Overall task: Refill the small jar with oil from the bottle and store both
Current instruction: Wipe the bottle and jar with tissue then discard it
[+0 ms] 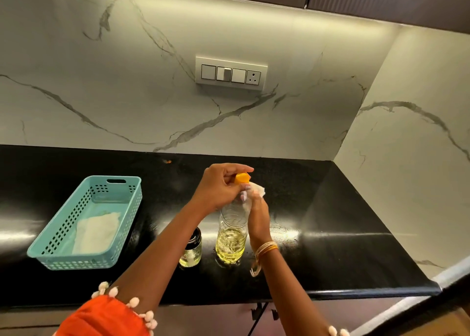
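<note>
The oil bottle (232, 234) stands on the black counter (330, 221), just right of the small jar (191, 249). The left hand (220, 187) pinches its orange cap (241, 178), and the right hand (256, 216) presses a white tissue (255, 193) to the neck. It's thin ribbed plastic, about a third full, so probably light, squashy and maybe greasy. I'd grab it mid-body. The teal basket (63, 234) sits well left of the bottle.

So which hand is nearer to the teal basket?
Left. The left hand grips the bottle's orange cap, on the teal basket side; the right hand holds the bottle's far side.
</note>
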A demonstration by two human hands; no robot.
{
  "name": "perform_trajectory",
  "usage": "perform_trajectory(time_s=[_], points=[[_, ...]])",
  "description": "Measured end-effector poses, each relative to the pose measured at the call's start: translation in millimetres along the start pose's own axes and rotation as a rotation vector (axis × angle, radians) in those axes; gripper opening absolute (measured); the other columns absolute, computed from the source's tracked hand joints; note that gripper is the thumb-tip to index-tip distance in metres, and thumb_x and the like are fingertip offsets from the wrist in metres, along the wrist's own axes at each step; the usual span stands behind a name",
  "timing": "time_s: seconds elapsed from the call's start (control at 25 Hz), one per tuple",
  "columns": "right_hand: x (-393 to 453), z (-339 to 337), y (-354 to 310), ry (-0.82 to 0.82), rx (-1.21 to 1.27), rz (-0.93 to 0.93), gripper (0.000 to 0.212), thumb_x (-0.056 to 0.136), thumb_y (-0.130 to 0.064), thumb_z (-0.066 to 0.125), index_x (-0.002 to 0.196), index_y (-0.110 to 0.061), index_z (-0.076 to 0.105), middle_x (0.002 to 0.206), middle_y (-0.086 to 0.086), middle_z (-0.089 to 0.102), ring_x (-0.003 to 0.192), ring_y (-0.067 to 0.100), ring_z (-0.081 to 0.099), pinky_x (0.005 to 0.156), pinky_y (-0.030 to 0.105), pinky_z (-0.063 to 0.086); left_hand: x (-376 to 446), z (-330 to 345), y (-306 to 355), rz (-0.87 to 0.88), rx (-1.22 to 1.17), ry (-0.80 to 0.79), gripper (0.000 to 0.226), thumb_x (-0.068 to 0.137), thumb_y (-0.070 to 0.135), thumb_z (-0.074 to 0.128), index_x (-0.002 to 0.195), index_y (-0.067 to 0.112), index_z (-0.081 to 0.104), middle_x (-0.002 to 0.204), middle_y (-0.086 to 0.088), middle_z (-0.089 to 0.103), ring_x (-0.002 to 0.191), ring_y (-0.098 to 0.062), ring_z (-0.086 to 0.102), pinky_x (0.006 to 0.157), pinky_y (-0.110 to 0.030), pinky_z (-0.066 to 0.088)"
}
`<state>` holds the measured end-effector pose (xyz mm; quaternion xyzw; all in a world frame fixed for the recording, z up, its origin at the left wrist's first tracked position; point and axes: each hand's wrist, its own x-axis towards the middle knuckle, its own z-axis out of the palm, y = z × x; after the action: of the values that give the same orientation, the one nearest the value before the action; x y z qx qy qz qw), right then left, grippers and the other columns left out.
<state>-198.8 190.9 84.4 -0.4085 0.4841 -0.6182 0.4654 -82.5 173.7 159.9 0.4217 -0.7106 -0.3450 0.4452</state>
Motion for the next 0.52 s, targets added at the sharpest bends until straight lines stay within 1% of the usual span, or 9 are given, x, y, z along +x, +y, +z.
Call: perform_trajectory(time_s=[0.08, 0.16, 0.2, 0.24, 0.32, 0.36, 0.4, 0.44, 0.52], points=[[3, -9, 10, 0.02, -0.019, 0.041, 0.039, 0.103, -0.027, 0.032, 0.116, -0.009, 0.064, 0.111, 0.008, 0.069, 0.104, 0.019, 0.064, 0.092, 0.032, 0.05, 2, -5, 0, 0.007, -0.08, -0.114, 0.045, 0.079, 0.0, 0.073, 0.116, 0.024, 0.066, 0.103, 0.002, 0.073, 0.098, -0.008, 0.07, 0.09, -0.029, 0.056], [7, -20, 19, 0.022, -0.056, 0.106, 0.033, 0.102, -0.019, 0.037, 0.107, -0.009, 0.068, 0.1, 0.006, 0.07, 0.093, 0.018, 0.065, 0.082, 0.028, 0.05, 3, -11, -2, 0.013, -0.146, -0.19, 0.046, 0.082, -0.006, 0.067, 0.12, 0.02, 0.064, 0.103, -0.002, 0.072, 0.101, -0.012, 0.069, 0.092, -0.029, 0.054], [8, -25, 21, 0.034, -0.083, 0.137, 0.03, 0.101, -0.016, 0.039, 0.1, -0.009, 0.069, 0.092, 0.008, 0.069, 0.085, 0.02, 0.063, 0.075, 0.029, 0.05, 3, -13, -2, 0.009, -0.147, -0.222, 0.047, 0.083, -0.008, 0.065, 0.122, 0.02, 0.063, 0.105, -0.002, 0.071, 0.103, -0.012, 0.068, 0.093, -0.029, 0.054], [11, -28, 23, 0.065, -0.107, 0.16, 0.029, 0.1, -0.016, 0.042, 0.094, -0.005, 0.068, 0.085, 0.01, 0.066, 0.079, 0.023, 0.059, 0.07, 0.031, 0.047, 4, -15, -2, 0.009, -0.12, -0.252, 0.049, 0.084, -0.007, 0.064, 0.124, 0.022, 0.062, 0.108, -0.001, 0.071, 0.107, -0.01, 0.066, 0.096, -0.029, 0.052], [18, -30, 18, 0.185, -0.152, 0.151, 0.027, 0.098, -0.018, 0.047, 0.086, 0.0, 0.064, 0.08, 0.014, 0.059, 0.073, 0.026, 0.054, 0.063, 0.033, 0.044, 6, -16, -2, 0.051, 0.002, -0.275, 0.054, 0.085, 0.0, 0.067, 0.129, 0.029, 0.057, 0.119, 0.001, 0.067, 0.116, -0.005, 0.061, 0.1, -0.026, 0.049], [22, -30, 10, 0.248, -0.167, 0.117, 0.023, 0.096, -0.018, 0.05, 0.086, 0.0, 0.062, 0.081, 0.014, 0.059, 0.073, 0.025, 0.055, 0.061, 0.031, 0.045, 6, -15, -2, 0.078, 0.061, -0.246, 0.057, 0.083, 0.007, 0.071, 0.131, 0.033, 0.055, 0.124, 0.002, 0.065, 0.118, -0.004, 0.058, 0.1, -0.024, 0.048], [25, -27, 0, 0.297, -0.17, 0.065, 0.019, 0.094, -0.017, 0.054, 0.087, 0.0, 0.061, 0.083, 0.014, 0.06, 0.074, 0.025, 0.057, 0.06, 0.03, 0.047, 5, -12, -2, 0.087, 0.108, -0.179, 0.061, 0.079, 0.017, 0.077, 0.132, 0.034, 0.053, 0.124, 0.002, 0.063, 0.117, -0.005, 0.058, 0.098, -0.021, 0.049], [26, -24, -11, 0.32, -0.146, 0.0, 0.015, 0.092, -0.015, 0.057, 0.088, -0.001, 0.062, 0.085, 0.015, 0.062, 0.076, 0.024, 0.06, 0.061, 0.03, 0.05, 4, -8, -3, 0.078, 0.141, -0.081, 0.064, 0.074, 0.026, 0.081, 0.132, 0.033, 0.054, 0.121, 0.001, 0.063, 0.112, -0.006, 0.06, 0.093, -0.019, 0.051], [22, -17, -30, 0.277, -0.06, -0.112, 0.008, 0.089, -0.01, 0.062, 0.089, -0.004, 0.068, 0.087, 0.015, 0.067, 0.079, 0.022, 0.065, 0.067, 0.033, 0.057, 1, 0, -7, 0.03, 0.145, 0.119, 0.062, 0.068, 0.038, 0.084, 0.123, 0.023, 0.061, 0.107, 0.001, 0.065, 0.097, -0.008, 0.064, 0.083, -0.017, 0.053]])
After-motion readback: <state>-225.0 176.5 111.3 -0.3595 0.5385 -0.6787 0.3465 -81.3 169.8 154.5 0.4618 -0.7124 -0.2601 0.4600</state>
